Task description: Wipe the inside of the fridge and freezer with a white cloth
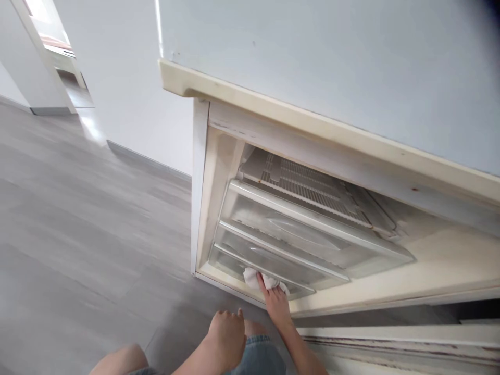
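Observation:
My right hand [277,304] presses a crumpled white cloth [251,277] against the front of the lowest clear drawer [228,264] in an open freezer compartment. Its fingers are spread over the cloth, which sticks out on both sides. My left hand [227,336] is closed in a fist above my bent knee, apart from the freezer, and nothing shows in it. Over the lowest drawer sit a middle drawer [281,259] and a larger upper drawer [297,229], both pushed in. A slatted white shelf [308,182] lies above them.
The compartment's door [390,336] stands open at the lower right, with dark stains along its seal. A white upper door [332,67] with a cream lower edge [250,101] overhangs the compartment. Grey plank flooring [78,234] runs left toward a white wall [136,94] and a doorway.

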{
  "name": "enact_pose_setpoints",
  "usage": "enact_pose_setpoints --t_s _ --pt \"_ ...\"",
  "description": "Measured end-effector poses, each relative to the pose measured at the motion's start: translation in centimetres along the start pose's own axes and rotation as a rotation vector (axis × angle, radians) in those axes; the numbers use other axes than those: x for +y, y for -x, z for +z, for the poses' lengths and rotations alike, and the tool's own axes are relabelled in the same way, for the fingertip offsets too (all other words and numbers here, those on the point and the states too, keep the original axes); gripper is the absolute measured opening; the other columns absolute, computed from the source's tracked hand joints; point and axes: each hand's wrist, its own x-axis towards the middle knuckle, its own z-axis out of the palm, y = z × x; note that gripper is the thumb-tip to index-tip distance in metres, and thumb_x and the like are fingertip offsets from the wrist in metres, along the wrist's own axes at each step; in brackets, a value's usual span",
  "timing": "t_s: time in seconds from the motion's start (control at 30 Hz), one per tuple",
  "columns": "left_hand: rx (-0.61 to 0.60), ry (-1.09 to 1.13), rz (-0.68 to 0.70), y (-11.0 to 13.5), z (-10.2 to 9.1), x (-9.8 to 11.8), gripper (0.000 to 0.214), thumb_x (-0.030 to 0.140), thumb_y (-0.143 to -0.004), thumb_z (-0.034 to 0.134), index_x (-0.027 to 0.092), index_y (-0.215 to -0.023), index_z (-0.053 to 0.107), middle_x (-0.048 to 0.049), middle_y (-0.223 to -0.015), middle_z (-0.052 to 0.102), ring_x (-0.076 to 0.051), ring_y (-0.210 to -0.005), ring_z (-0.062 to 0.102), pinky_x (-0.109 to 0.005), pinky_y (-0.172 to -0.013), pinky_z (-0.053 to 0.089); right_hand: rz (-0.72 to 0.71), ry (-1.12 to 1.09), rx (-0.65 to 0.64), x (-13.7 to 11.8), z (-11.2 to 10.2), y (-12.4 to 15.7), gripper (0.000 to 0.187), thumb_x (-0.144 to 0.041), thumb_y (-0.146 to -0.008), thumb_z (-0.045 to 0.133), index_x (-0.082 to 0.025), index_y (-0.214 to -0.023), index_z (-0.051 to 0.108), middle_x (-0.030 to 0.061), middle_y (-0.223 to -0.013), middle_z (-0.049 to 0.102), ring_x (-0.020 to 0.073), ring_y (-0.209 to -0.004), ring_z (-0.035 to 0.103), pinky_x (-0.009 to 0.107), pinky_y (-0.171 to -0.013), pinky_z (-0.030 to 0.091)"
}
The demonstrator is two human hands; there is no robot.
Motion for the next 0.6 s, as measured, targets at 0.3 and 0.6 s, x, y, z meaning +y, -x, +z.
enact_pose_setpoints --t_s 0.3,0.6 --pt "-0.024 0.049 -0.018 -0.5 0.2 -0.1 0.067 0.026 -0.081 0.051 0.002 -0.143 0.037 -0.0275 -0.122 0.065 -0.037 -0.11 0.064 -0.049 -0.093 0.051 -0.223 -0.178 -0.141 -2.3 1.6 -2.7 0.062 -0.002 -0.079 0.034 -0.032 -0.127 0.059 0.0029 -0.112 0.068 0.0198 -0.094 0.066 0.033 -0.08 0.054" --pt "-0.029 0.012 -0.018 -2.0 0.5 -1.2 0.034 0.018 -0.076 0.055 0.007 -0.103 0.072 -0.0242 -0.104 0.074 -0.037 -0.1 0.069 -0.047 -0.083 0.057 -0.435 -0.214 -0.147 -11.1 3.3 -12.1 0.052 -0.003 -0.084 0.033 -0.014 -0.132 0.052 0.0079 -0.122 0.064 0.0178 -0.113 0.059 0.03 -0.089 0.052"
